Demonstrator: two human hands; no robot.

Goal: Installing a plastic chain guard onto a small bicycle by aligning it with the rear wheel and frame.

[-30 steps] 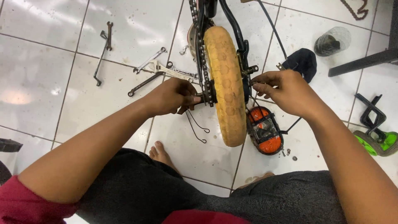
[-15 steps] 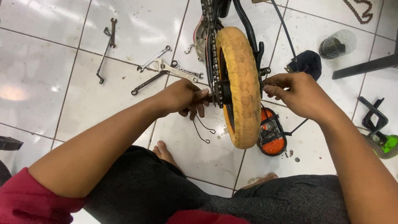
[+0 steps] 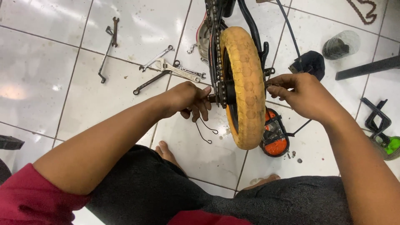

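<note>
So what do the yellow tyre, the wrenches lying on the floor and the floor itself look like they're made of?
The yellow tyre looks like matte rubber or foam: dull, grubby, with a moulded dimple pattern. The wrenches seem to be steel; some shine silvery, and one at the far left looks rusty brown. The floor appears to be glazed ceramic tile: white, glossy, mirroring lights, with dark grout lines.

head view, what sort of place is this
Probably an informal bicycle repair spot on a white tiled floor, perhaps at home. Wrenches lie loose on the tiles, and both hands, left hand and right hand, work at a small yellow-tyred wheel.
</note>
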